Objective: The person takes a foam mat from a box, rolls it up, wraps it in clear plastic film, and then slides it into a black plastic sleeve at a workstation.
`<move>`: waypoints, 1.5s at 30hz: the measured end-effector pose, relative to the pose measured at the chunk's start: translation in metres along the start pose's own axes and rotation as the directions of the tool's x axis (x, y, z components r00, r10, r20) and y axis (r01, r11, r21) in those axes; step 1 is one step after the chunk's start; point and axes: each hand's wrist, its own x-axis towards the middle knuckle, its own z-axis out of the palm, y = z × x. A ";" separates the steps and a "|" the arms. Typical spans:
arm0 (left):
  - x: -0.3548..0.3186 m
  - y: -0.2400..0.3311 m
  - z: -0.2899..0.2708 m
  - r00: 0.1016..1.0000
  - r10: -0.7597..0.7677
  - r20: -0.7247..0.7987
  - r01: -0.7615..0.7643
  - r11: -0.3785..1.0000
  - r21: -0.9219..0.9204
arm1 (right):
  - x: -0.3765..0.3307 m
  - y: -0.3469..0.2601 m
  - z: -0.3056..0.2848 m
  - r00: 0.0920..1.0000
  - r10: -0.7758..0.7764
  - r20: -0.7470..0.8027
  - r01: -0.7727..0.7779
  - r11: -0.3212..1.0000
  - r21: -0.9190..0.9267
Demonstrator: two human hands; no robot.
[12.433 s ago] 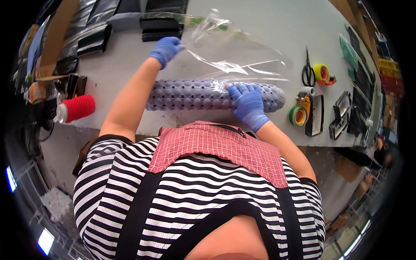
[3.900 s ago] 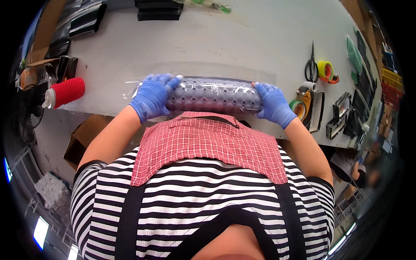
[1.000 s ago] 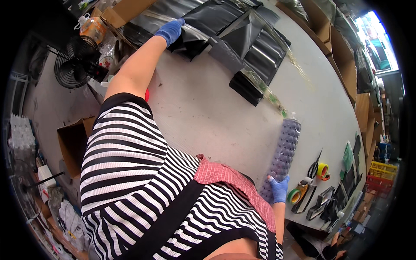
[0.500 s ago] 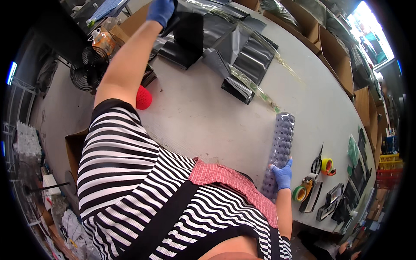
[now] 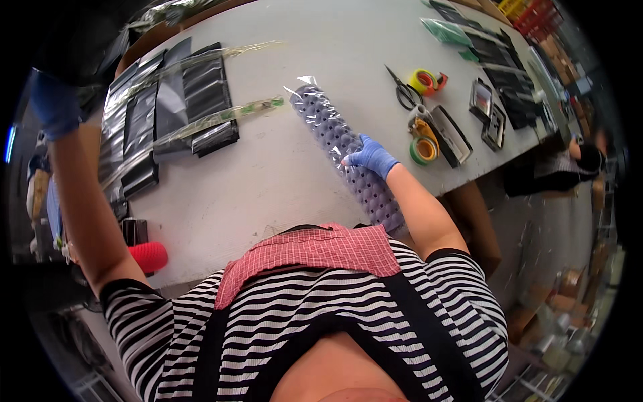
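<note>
Sprawling pale worktable [image 5: 268, 174] amid cluttered workshop

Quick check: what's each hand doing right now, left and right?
Left hand: raised at the picture's left edge, grip cannot be told.
Right hand: resting open on the bagged dimpled tray.

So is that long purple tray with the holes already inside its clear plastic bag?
Inside. The purple tray lies flat on the table with clear film over it, loose at the far end; the right hand rests on it.

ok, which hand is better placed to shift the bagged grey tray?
Right. The right hand already rests on the bagged grey tray on the table; the left hand is stretched far out to the left, well away from it.
</note>
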 end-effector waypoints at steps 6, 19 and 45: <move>-0.137 0.186 0.131 0.746 0.111 0.657 -0.188 0.981 0.048 | -0.060 0.053 -0.024 0.994 -0.111 0.023 0.074 0.794 0.603; -0.134 0.345 0.150 0.557 0.521 0.647 -0.173 0.834 -0.523 | -0.150 0.084 -0.039 0.958 0.013 -0.286 0.157 0.811 0.563; -0.264 0.364 0.117 0.521 0.235 0.821 0.503 0.692 -0.518 | -0.110 0.060 -0.045 0.996 0.068 -0.057 -0.049 0.955 0.292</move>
